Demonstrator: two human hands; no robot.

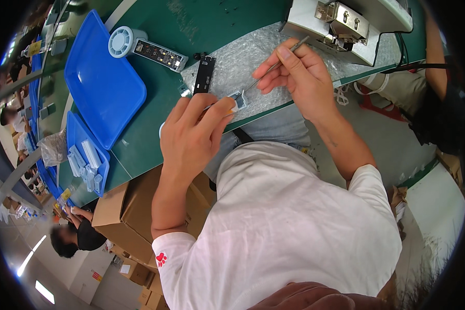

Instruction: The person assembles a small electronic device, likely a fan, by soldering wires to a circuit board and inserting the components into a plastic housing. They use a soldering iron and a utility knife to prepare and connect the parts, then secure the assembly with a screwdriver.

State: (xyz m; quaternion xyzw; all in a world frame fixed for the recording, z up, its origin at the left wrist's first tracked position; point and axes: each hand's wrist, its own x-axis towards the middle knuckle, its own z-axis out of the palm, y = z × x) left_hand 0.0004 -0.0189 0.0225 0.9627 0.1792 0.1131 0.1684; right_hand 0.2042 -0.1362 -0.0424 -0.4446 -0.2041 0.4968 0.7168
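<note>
My left hand (194,124) is closed around a light-blue plastic housing (240,99), mostly hidden under my fingers, with its open end pointing right. My right hand (307,77) pinches a slim grey metal tool that looks like tweezers (277,65). Its tip reaches down to the housing's open end. Both hands are over a sheet of bubble wrap (232,64) at the near table edge. Just beyond my left hand lies a flat black panel (204,75). Farther left rests a light-blue handheld fan (134,44), its handle uncovered and a circuit board showing.
A large blue tray (101,88) lies on the green table (155,20) at left, with a smaller blue tray (106,168) of light-blue parts beside it. A metal machine (341,26) stands at far right. Cardboard boxes (139,214) sit below left. Other people are around.
</note>
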